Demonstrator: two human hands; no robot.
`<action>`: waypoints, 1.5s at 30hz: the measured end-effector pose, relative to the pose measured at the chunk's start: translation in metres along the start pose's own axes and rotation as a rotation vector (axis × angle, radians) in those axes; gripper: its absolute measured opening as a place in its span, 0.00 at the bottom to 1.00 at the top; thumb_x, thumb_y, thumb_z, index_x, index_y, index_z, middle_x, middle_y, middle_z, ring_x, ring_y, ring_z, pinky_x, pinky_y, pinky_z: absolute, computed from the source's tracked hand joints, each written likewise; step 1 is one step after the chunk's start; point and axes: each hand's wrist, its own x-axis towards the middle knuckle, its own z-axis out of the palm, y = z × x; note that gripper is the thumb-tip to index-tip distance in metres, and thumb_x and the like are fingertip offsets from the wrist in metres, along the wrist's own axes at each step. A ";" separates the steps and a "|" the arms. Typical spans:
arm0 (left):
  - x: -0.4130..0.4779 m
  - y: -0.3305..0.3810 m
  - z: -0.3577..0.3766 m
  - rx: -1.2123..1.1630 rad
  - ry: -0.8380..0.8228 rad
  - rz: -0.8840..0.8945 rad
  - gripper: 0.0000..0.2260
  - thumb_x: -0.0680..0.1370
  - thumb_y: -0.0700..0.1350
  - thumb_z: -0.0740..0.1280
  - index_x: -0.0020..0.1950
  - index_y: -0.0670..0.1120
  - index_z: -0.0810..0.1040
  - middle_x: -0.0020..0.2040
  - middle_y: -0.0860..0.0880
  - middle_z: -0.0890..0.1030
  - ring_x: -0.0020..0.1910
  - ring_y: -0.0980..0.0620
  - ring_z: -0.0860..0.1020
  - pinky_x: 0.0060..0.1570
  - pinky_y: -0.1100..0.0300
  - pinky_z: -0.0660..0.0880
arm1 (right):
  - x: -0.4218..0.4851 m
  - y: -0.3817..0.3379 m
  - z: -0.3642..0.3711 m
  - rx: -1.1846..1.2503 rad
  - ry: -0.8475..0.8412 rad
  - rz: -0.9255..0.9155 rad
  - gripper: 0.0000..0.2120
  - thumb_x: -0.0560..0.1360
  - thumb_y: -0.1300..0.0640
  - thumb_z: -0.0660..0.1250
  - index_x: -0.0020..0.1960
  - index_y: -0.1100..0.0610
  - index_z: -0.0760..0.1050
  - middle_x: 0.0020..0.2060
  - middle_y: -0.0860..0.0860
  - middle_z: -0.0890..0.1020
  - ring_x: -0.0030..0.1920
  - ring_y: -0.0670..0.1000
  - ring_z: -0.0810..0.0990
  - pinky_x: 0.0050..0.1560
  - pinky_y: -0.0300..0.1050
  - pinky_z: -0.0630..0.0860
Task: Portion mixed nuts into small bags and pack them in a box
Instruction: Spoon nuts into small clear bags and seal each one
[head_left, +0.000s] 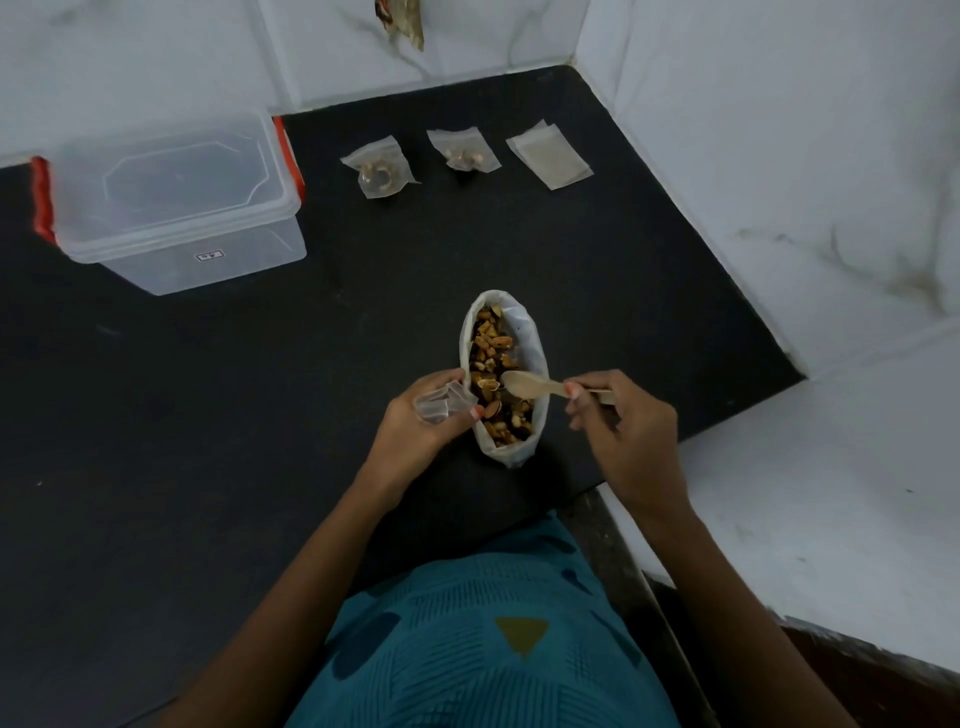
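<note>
Box label (209, 255) illegibly small; spoon (527, 385) handle partly under fingers (597, 380) of the right hand (626, 434).

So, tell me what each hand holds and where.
Left hand grips a small clear bag; its fingers hide exactly where. Right hand pinches the wooden spoon by its handle, bowl over the nuts.

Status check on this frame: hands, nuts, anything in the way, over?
Left hand holds empty small bag beside open nut bag. Right hand pinches wooden spoon over the nuts. Two filled bags at back; nothing blocking.
</note>
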 end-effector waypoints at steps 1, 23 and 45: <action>0.000 0.000 0.000 -0.006 -0.001 -0.003 0.20 0.71 0.41 0.71 0.63 0.47 0.74 0.59 0.49 0.77 0.56 0.57 0.77 0.55 0.62 0.75 | -0.002 -0.003 0.002 -0.003 -0.022 -0.005 0.15 0.74 0.53 0.59 0.47 0.63 0.77 0.36 0.44 0.76 0.37 0.32 0.76 0.38 0.24 0.71; -0.001 0.000 0.000 0.035 0.003 -0.007 0.21 0.71 0.42 0.72 0.64 0.47 0.74 0.62 0.50 0.76 0.59 0.56 0.75 0.60 0.58 0.73 | 0.002 0.005 0.006 -0.075 0.101 0.011 0.11 0.74 0.60 0.59 0.49 0.66 0.76 0.39 0.49 0.77 0.40 0.40 0.76 0.44 0.25 0.73; 0.002 -0.007 0.002 0.225 0.008 0.128 0.24 0.70 0.40 0.73 0.65 0.45 0.73 0.61 0.51 0.74 0.53 0.66 0.73 0.49 0.80 0.68 | 0.011 0.011 0.028 -0.076 0.037 0.170 0.06 0.77 0.65 0.61 0.50 0.65 0.76 0.41 0.55 0.79 0.40 0.49 0.78 0.41 0.37 0.75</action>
